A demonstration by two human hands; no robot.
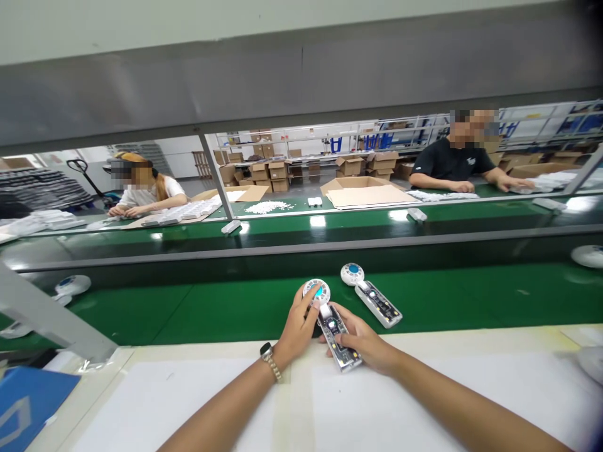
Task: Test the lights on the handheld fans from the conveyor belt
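Both my hands hold a white electronic device with an exposed circuit board (342,348) and a round head with a lit teal centre. My left hand (298,326) wears a watch and is closed around the round head, fingertips on its face. Around the long body is my right hand (370,342), its thumb lying on the circuit board. A small light shines on the board. Just beyond, to the right, a second device of the same kind (379,304) lies on the green surface, its board also exposed.
A green conveyor belt (254,295) runs across in front of the white worktable (211,402). More white round-headed devices lie at far left and right. A slanted metal post (51,314) stands left, above a blue folder (32,402). Two people sit across the line, among white parts and cardboard boxes (367,191).
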